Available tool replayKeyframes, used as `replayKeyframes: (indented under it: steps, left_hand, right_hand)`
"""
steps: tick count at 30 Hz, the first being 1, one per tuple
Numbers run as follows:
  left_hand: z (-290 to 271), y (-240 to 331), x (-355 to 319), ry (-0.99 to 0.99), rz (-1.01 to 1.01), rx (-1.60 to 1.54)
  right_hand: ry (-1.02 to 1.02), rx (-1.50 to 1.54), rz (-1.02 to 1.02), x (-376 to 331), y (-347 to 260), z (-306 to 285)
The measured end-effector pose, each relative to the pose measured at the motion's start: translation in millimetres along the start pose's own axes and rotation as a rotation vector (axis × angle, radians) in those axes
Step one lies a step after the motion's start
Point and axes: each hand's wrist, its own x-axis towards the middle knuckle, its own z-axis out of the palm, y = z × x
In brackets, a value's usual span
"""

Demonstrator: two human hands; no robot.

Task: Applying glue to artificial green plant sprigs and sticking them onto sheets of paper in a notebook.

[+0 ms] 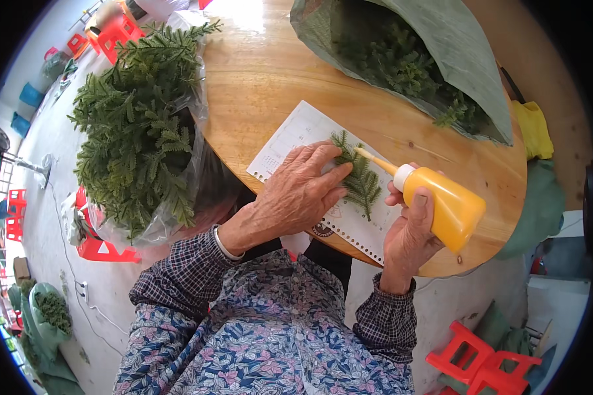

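My right hand [412, 230] is wrapped round a yellow squeeze bottle [449, 205] with a white collar and a long thin nozzle. The bottle is tilted, and its nozzle tip meets the upper part of a green artificial fir sprig [364, 184]. That sprig lies on a white sheet of paper [303, 125] with punched holes along its near edge. My left hand [304, 184] rests on the paper, its fingertips holding the sprig's left side. Whether any glue has left the nozzle is too small to tell.
A clear plastic bag heaped with green sprigs [135, 145] stands left of the wooden table [257, 72]. At the back right, a green woven sack [451, 46] lies open with more sprigs inside. Red stools [464, 349] and a cable [62, 230] are on the floor.
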Motion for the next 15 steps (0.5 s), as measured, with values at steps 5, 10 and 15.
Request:
replayKeyframes:
  steps: [5, 10, 15]
  left_hand:
    - [-4.1, -0.3, 2.0, -0.007, -0.007, -0.041]
    - [-8.8, -10.5, -0.3, 0.006, -0.009, -0.087]
    - [-6.3, -9.9, -0.9, -0.011, -0.007, -0.066]
  right_hand:
    - [0.01, -0.014, -0.012, 0.0, -1.0, 1.4]
    - [0.02, -0.026, -0.024, -2.9, 4.5, 10.8]
    - [-0.014, 0.027, -0.028, -2.0, 6.8, 5.8]
